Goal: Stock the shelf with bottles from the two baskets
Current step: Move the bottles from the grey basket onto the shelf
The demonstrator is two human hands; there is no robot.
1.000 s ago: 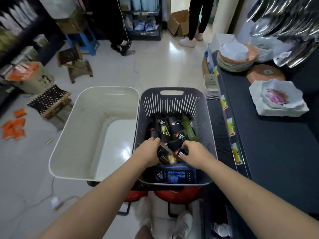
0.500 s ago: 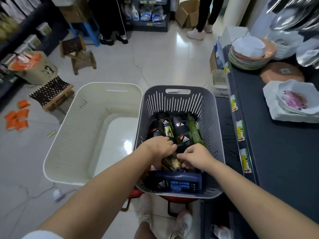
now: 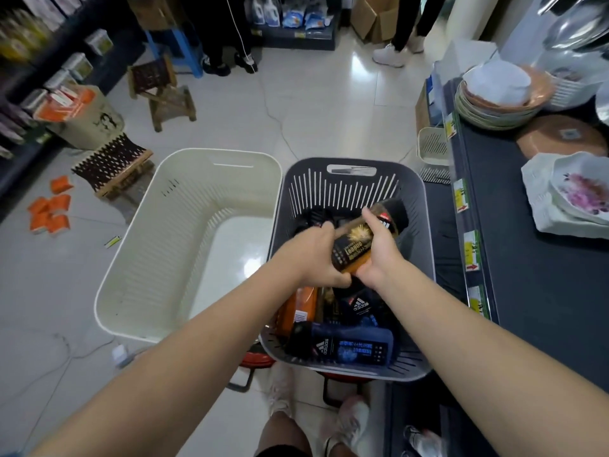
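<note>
While the left hand [image 3: 314, 257] and right hand [image 3: 377, 255] both curl around a smooth, tilted amber bottle [image 3: 353, 247] with a black cap [image 3: 393, 209], it hangs above the slotted grey plastic basket [image 3: 346, 192]. Glossy bottles [image 3: 356, 347] lie below the wrists. A ribbed cream basket [image 3: 148, 258] stands beside the left hand.

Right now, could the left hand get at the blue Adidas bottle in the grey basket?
Probably not yet: the left hand grips the gold-labelled bottle with the right hand. The blue Adidas bottle lies uncovered at the near wall of the grey basket, so once freed, the way looks open.
</note>
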